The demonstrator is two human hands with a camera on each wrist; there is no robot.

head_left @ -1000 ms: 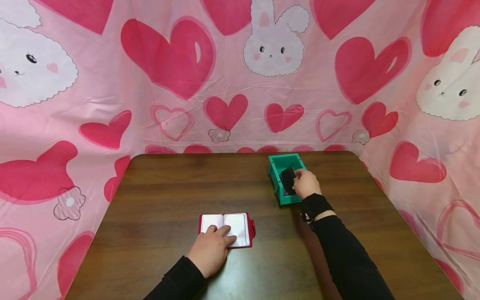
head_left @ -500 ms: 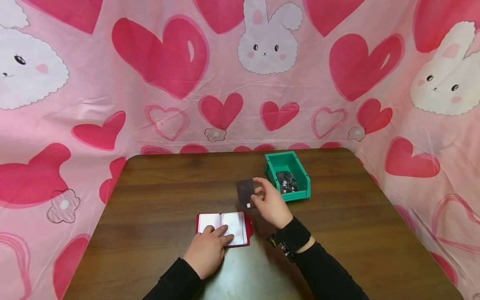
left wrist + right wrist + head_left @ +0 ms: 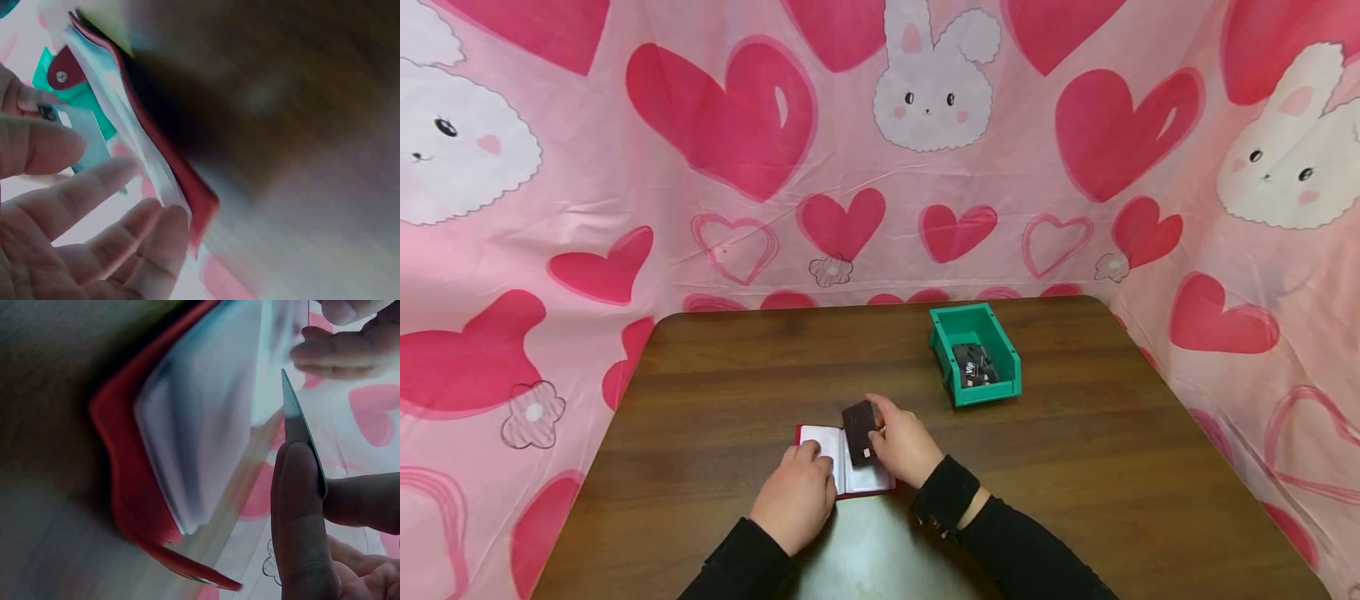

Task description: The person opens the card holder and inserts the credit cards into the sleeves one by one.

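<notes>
A small red card holder [image 3: 869,482] lies spread on the table, its pale plastic sleeves facing up. My right hand [image 3: 907,442] pinches a black card [image 3: 859,429] between thumb and fingers, tilted over the right-hand page. In the right wrist view this card [image 3: 299,428] appears nearly edge-on. On the left-hand page rests my left hand [image 3: 797,496]; the left wrist view shows its fingers [image 3: 128,231] loosely bent, tips at the sleeves. A strap with a metal snap [image 3: 61,76] sticks out from the holder's cover.
A green bin [image 3: 1013,385] stands at the back right of the brown wooden table [image 3: 760,367]. Several black cards [image 3: 976,365] lie inside it, one lettered "Vip". A pink curtain [image 3: 865,325] with hearts and rabbits hangs behind the table.
The right hand has taken a black card out of the green bin and carried it left and nearer, over the card holder. The left hand has shifted slightly left on the pages.
</notes>
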